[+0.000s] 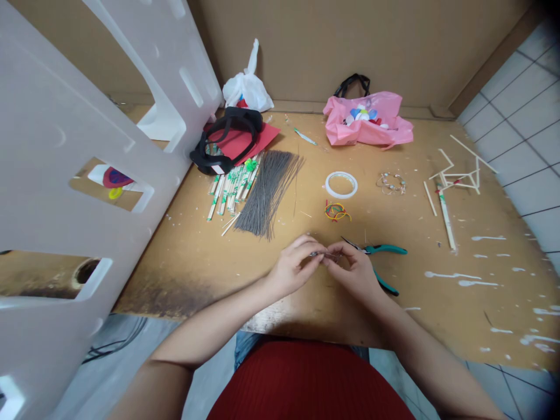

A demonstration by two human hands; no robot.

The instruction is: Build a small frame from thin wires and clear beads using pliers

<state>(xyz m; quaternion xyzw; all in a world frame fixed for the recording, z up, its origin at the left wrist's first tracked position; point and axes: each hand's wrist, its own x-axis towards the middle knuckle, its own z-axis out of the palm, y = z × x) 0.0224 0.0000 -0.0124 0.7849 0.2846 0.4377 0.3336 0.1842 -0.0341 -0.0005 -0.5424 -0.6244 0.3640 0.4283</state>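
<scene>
Red ribbed fabric (306,379) fills the bottom of the frame, with a strip of denim (245,348) just above it. Both forearms reach forward over the near edge of a tan board surface (437,318) flecked with white paint. At lower centre, the left hand (293,267) and right hand (355,269) meet with fingers curled, both gripping a small metal wire piece (324,255) between them; its exact form is too small to make out. Teal-handled pliers (385,249) lie just beside the right hand, their steel nose close behind its fingers; whether that hand touches them cannot be told.

Farther up, at centre left, a fan of thin grey wires (266,192) lies beside a heap of wooden sticks with green markings (234,188). Right of these sit a tangle of coloured rubber bands (336,212), a roll of clear tape (341,184) and a beaded wire ring (391,183). At the right, a frame of joined sticks (459,174) stands near a loose stick (446,217). Along the far edge are black strap goggles (221,142) on red paper (262,139), a white plastic bag (247,84) and a pink plastic bag (367,119), against a cardboard wall (350,46). A white slotted plastic panel (87,175) stands tilted at upper left.
</scene>
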